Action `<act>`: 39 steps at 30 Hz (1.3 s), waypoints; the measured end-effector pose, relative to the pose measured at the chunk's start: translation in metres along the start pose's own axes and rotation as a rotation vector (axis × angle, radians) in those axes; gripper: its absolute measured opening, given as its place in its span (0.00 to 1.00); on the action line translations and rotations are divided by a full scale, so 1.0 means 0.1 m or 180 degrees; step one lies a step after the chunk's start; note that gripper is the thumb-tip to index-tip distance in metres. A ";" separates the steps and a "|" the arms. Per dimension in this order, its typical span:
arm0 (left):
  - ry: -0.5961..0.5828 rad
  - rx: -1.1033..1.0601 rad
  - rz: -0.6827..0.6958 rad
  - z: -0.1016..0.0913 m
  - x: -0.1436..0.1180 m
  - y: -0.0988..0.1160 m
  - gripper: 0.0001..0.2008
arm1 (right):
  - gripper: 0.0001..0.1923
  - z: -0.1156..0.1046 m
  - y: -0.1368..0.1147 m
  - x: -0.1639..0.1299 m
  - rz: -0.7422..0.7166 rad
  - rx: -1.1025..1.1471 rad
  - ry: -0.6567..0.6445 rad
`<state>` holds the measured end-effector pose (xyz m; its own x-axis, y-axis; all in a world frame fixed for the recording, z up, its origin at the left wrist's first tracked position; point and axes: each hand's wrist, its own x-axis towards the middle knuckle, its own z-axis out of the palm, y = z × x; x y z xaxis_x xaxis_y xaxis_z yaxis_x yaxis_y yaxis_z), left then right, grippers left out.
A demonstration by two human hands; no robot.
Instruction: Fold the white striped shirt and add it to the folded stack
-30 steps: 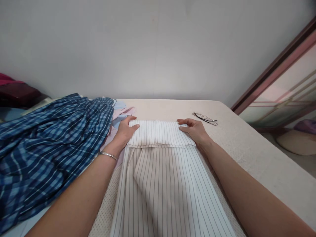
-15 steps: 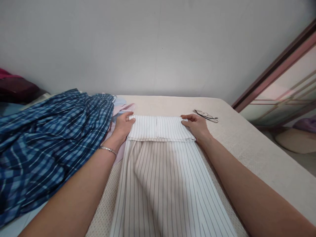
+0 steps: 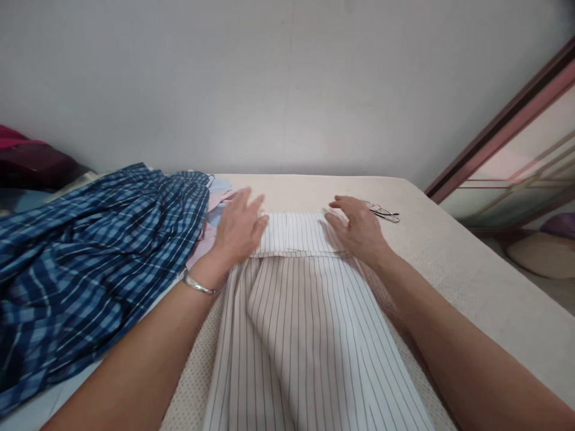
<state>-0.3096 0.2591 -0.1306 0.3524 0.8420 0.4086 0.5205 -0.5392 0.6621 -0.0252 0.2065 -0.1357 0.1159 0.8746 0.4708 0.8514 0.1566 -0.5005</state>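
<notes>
A white garment with thin dark stripes (image 3: 309, 323) lies lengthwise in front of me, its far end folded back toward me in a flat band. Over the left end of that band is my left hand (image 3: 240, 227), fingers spread and slightly blurred, a bracelet (image 3: 198, 284) on its wrist. Above the right end is my right hand (image 3: 357, 227), with thumb and fingers apart. Neither hand grips the cloth. Whether the fingertips touch it I cannot tell.
A blue plaid garment (image 3: 103, 257) is heaped on the left, with pale pink and light blue cloth (image 3: 204, 242) beside it. Eyeglasses (image 3: 384, 212) lie beyond my right hand on the cream bed cover (image 3: 440, 251). A grey wall (image 3: 287, 90) stands behind.
Both hands have let go of the folded band's corners and their fingers have spread. My left hand has shifted right over the band. The striped garment stays in place.
</notes>
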 end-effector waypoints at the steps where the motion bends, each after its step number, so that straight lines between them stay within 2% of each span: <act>1: -0.0313 0.0120 0.0167 0.07 -0.03 0.03 0.27 | 0.19 0.01 -0.11 -0.04 -0.0277 -0.0018 -0.0187; 4: -0.0992 0.0317 0.0240 0.27 -0.13 -0.01 0.26 | 0.27 0.15 -0.29 -0.17 -0.0658 -0.0192 -0.1055; 7: -0.1216 0.0557 0.0172 0.35 -0.19 -0.12 0.27 | 0.34 0.30 -0.27 -0.28 -0.0577 -0.0414 -0.1699; 10: -0.1247 0.0782 0.0200 0.34 -0.21 -0.20 0.29 | 0.35 0.37 -0.16 -0.33 -0.0544 -0.0521 -0.1760; 15: -0.1173 0.1024 0.0280 0.35 -0.19 -0.20 0.28 | 0.34 0.42 -0.11 -0.32 -0.0712 -0.0686 -0.1490; 18: -0.1283 0.1054 0.0118 0.28 -0.18 -0.02 0.27 | 0.34 0.36 -0.28 -0.30 -0.0582 -0.0818 -0.1558; 20: -0.1563 0.1136 -0.0078 0.12 -0.27 0.18 0.28 | 0.35 0.19 -0.47 -0.33 -0.0324 -0.0855 -0.1852; 22: -0.1844 0.1212 -0.0164 -0.13 -0.56 0.41 0.28 | 0.36 -0.11 -0.67 -0.51 -0.0074 -0.0721 -0.2173; 24: -0.2004 0.1276 -0.0065 -0.44 -1.07 0.60 0.29 | 0.37 -0.51 -0.81 -0.86 0.0005 -0.0445 -0.2228; 26: -0.2087 0.1440 0.0133 -0.77 -1.75 0.75 0.29 | 0.35 -0.96 -0.88 -1.38 -0.0048 -0.0211 -0.1919; 28: -0.2163 0.1610 0.0264 -1.04 -2.45 0.87 0.34 | 0.30 -1.37 -0.90 -1.97 -0.0015 -0.0143 -0.1636; 31: -0.2288 0.1856 0.0391 -1.21 -3.26 1.06 0.46 | 0.29 -1.80 -0.93 -2.76 -0.0167 -0.0355 -0.1514; 33: -0.2377 0.1975 0.0494 -1.17 -3.54 1.19 0.48 | 0.32 -1.92 -0.95 -3.13 -0.0386 -0.0592 -0.1634; 35: -0.2370 0.2063 0.0605 -1.07 -3.65 1.28 0.44 | 0.37 -1.93 -0.98 -3.38 -0.0613 -0.0854 -0.1786; 39: -0.1840 0.2221 0.0911 -0.97 -3.68 1.29 0.35 | 0.44 -1.83 -1.00 -3.54 -0.0972 -0.1177 -0.1925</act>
<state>-0.4483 -0.1184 -0.1349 0.7717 0.6360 -0.0009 0.6359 -0.7716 -0.0160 -0.0572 -0.2027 -0.1190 -0.3608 0.9325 0.0169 0.9286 0.3608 -0.0869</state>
